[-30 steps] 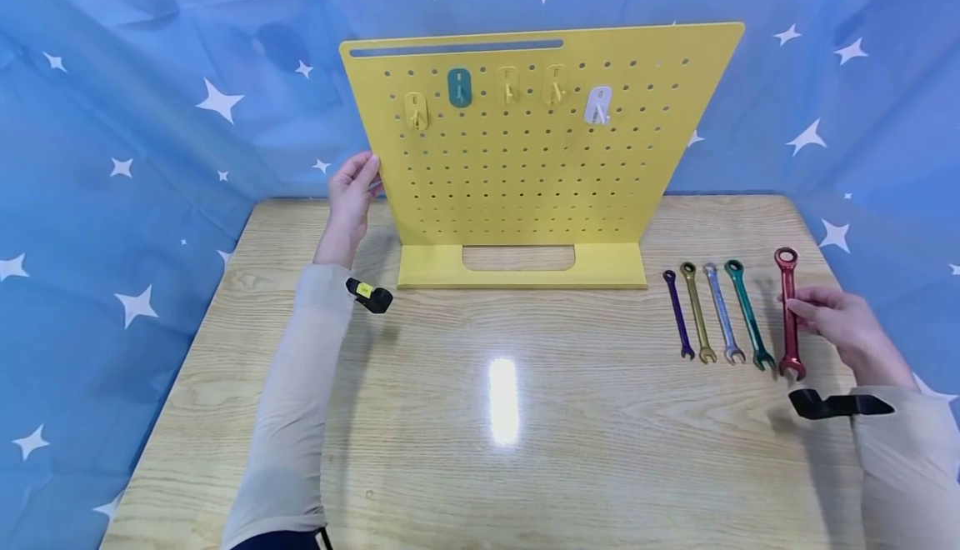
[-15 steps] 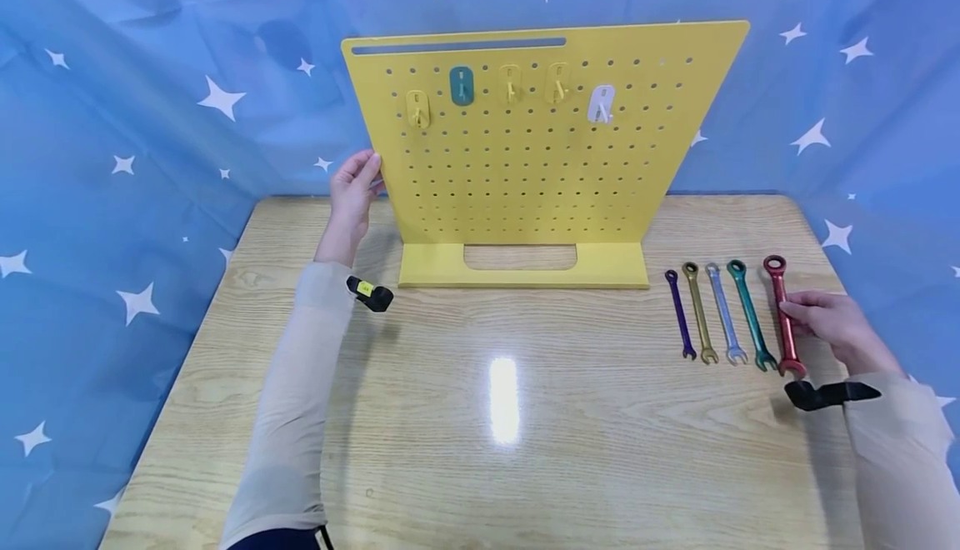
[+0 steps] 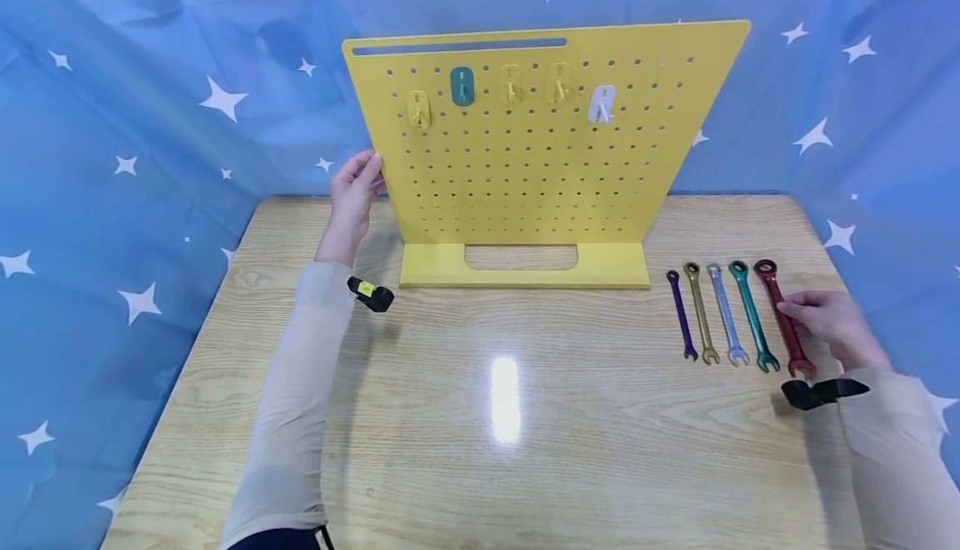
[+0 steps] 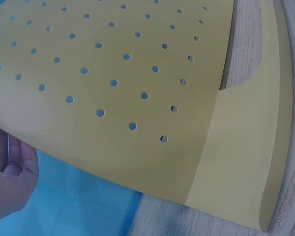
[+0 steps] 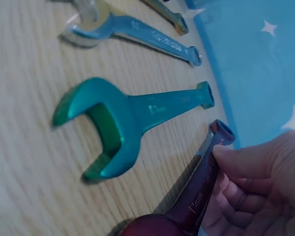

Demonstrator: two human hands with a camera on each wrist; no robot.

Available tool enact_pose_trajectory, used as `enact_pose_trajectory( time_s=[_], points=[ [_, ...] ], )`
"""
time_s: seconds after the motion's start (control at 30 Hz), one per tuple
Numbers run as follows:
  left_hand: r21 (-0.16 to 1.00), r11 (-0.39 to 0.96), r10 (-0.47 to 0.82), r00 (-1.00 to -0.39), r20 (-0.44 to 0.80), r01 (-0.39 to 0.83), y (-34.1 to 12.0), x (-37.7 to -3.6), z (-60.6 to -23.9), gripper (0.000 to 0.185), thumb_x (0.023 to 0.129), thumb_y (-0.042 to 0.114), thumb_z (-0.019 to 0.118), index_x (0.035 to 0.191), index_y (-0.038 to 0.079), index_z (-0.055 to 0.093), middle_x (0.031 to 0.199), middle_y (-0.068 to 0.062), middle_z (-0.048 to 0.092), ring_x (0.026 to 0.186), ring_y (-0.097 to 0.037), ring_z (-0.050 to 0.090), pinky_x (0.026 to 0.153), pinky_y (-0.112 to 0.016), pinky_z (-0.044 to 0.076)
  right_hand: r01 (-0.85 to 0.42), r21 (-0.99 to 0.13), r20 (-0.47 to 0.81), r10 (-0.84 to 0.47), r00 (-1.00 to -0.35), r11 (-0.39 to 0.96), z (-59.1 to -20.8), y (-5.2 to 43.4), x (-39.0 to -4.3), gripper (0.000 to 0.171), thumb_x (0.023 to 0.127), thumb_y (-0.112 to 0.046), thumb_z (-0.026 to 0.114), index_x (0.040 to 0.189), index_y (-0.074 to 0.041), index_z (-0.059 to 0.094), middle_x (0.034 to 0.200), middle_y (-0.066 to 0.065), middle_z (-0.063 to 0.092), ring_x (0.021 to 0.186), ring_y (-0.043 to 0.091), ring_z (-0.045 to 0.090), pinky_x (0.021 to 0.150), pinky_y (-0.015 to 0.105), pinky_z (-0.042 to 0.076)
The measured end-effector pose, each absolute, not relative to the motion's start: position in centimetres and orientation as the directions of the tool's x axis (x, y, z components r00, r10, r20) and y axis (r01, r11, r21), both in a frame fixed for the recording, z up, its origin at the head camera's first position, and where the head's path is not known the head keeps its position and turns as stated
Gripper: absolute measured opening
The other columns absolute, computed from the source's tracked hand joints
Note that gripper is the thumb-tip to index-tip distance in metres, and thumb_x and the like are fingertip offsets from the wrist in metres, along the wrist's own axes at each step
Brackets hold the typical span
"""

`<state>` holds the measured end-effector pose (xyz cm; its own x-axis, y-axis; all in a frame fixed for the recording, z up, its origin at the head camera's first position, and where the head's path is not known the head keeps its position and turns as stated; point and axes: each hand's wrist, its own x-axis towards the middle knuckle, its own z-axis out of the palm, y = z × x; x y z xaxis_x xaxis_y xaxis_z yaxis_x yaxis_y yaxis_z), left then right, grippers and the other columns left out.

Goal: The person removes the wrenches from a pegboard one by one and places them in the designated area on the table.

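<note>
My right hand (image 3: 828, 321) pinches the shank of a red combination wrench (image 3: 787, 329), thumb on top, at the right end of a row of wrenches. In the right wrist view the wrench lies close over the table, its "13mm" marking visible. Left of it lies a green wrench (image 3: 752, 312), then a silver-blue wrench (image 3: 726, 312), a gold wrench (image 3: 701, 312) and a small purple wrench (image 3: 682, 312). My left hand (image 3: 352, 192) holds the left edge of an upright yellow pegboard (image 3: 517, 158), thumb in front; its other fingers are partly hidden behind the board.
On the pegboard's upper part sit a teal hook (image 3: 462, 86), a white hook (image 3: 602, 104) and several yellow hooks, one at far left (image 3: 418, 109). The board's base (image 3: 525, 279) rests on the wooden table (image 3: 600, 450). A blue star-patterned cloth (image 3: 150, 158) hangs behind and at both sides.
My right hand has brought the red wrench leftward and down, its ring end swinging left, so it now slants like the green wrench beside it. My left hand has stayed at the board's edge.
</note>
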<state>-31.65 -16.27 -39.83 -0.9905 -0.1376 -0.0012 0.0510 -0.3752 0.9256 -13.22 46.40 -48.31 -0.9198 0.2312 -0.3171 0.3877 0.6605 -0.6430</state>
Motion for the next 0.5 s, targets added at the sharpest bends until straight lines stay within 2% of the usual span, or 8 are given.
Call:
enact_pose_trajectory(
  time_s=[0.1,0.17,0.27,0.4,0.5],
  points=[
    [0.927,-0.371,-0.139,-0.99,-0.001,0.051,-16.18,-31.67,-39.93,0.009,0.089,0.011,0.064,0.081,0.013,0.066,0.078,0.0,0.064,0.071,-0.011,0.061,0.069,-0.024,0.05,0.397,-0.607,-0.314,0.251,-0.916,0.689,-48.34,46.37,-13.12,0.042,0.094,-0.027,0.053,0.104,0.013,0.056,0.07,-0.009,0.057,0.059,0.003,0.051,0.053,0.024,0.044],
    [0.928,-0.368,-0.137,-0.991,0.004,0.054,-16.14,-31.72,-40.01,0.008,0.089,0.011,0.064,0.082,0.014,0.066,0.078,0.0,0.064,0.071,-0.011,0.061,0.069,-0.024,0.05,0.412,-0.608,-0.32,0.265,-0.91,0.678,-48.33,46.33,-13.03,0.042,0.094,-0.027,0.054,0.104,0.013,0.056,0.069,-0.009,0.059,0.059,0.004,0.053,0.053,0.024,0.044],
    [0.93,-0.363,-0.133,-0.991,0.011,0.059,-16.11,-31.77,-40.07,0.008,0.089,0.012,0.064,0.082,0.014,0.066,0.079,0.001,0.064,0.072,-0.011,0.061,0.07,-0.024,0.05,0.426,-0.646,-0.328,0.272,-0.904,0.634,-48.31,46.31,-12.88,0.032,0.093,-0.025,0.055,0.097,0.007,0.06,0.068,-0.009,0.061,0.058,0.005,0.058,0.053,0.024,0.048],
    [0.928,-0.369,-0.137,-0.991,0.003,0.054,-16.04,-31.76,-40.03,0.007,0.089,0.011,0.064,0.083,0.013,0.066,0.079,0.0,0.065,0.071,-0.011,0.061,0.07,-0.024,0.05,0.445,-0.677,-0.343,0.284,-0.895,0.586,-48.35,46.41,-12.59,0.019,0.093,-0.024,0.056,0.088,-0.008,0.064,0.069,-0.012,0.061,0.06,0.006,0.059,0.054,0.026,0.051],
    [0.923,-0.381,-0.152,-0.988,-0.007,0.053,-16.0,-31.74,-40.0,0.007,0.089,0.01,0.064,0.084,0.013,0.067,0.079,0.0,0.065,0.071,-0.011,0.061,0.068,-0.024,0.05,0.433,-0.686,-0.315,0.298,-0.901,0.585,-48.44,46.25,-12.53,0.022,0.094,-0.026,0.055,0.091,-0.006,0.063,0.069,-0.015,0.06,0.061,0.003,0.058,0.055,0.024,0.05]
  ],
)
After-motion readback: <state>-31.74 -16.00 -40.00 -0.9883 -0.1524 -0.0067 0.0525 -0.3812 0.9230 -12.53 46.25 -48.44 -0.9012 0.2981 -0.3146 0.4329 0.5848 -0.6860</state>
